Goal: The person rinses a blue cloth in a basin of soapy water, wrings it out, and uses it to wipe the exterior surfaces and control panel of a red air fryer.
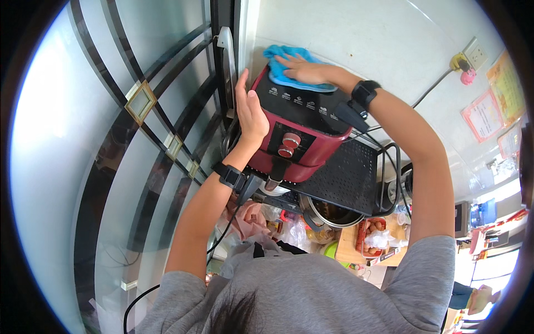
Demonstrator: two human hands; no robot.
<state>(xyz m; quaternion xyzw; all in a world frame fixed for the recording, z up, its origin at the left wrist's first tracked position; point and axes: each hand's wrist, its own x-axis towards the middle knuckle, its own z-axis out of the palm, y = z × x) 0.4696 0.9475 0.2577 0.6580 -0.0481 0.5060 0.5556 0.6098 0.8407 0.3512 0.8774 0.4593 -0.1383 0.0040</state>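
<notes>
A red air fryer (pixel 306 144) with a black top and two round dials stands on a black perforated shelf (pixel 348 171). My right hand (pixel 302 69) presses a blue cloth (pixel 311 84) flat on the back part of the fryer's top, fingers spread. Part of the cloth is bunched at the back left corner. My left hand (pixel 252 110) rests against the fryer's left side, its palm by the front left edge and fingers pointing up. Below the dials the drawer handle (pixel 276 173) sticks out at the front.
On the left a glass door (pixel 167 104) with dark bars and a white handle (pixel 227 54) stands close. A metal pot (pixel 333 213) sits on the tier below. A red basket of eggs (pixel 371 238) is on a wooden surface. The wall holds a socket (pixel 474 53) with a plugged-in cord.
</notes>
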